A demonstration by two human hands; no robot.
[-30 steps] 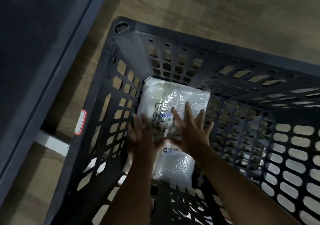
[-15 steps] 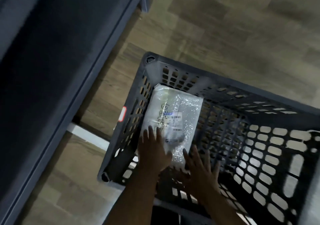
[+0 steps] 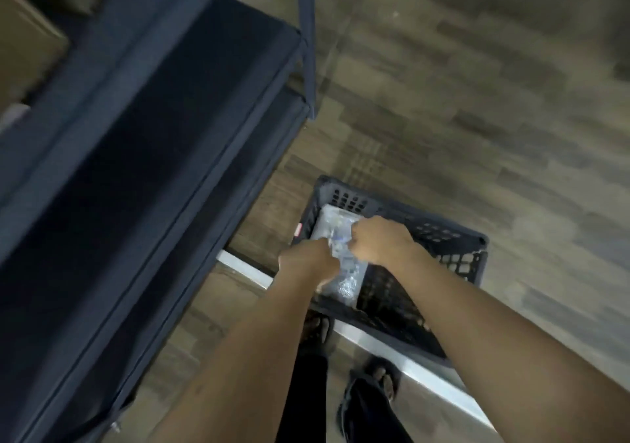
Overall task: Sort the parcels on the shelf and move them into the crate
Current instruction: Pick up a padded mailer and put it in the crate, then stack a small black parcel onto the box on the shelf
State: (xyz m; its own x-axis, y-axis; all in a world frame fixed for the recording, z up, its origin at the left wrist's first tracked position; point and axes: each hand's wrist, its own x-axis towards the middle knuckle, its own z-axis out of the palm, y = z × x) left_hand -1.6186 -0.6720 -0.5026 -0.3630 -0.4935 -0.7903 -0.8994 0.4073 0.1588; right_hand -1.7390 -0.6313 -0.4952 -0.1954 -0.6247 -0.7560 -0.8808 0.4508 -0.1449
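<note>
Clerk: Parcel [image 3: 332, 221] location?
Inspector: In the crate [image 3: 443, 234], flat against its left wall, long axis running away from the feet [image 3: 381, 381]. Sits below and between left hand [image 3: 306, 260] and right hand [image 3: 381, 241], both above the rim.
Clerk: Fingers [image 3: 356, 238]?
Inspector: Curled under on both; grasping anything or merely clenched, impossible to tell through blur. Next parcel likely from the shelf [image 3: 170, 136], leftward; left hand nearer.
Clerk: Writing?
Inspector: Any print on parcel lost in blur; red-edged tag [image 3: 298, 230] on crate illegible.
</note>
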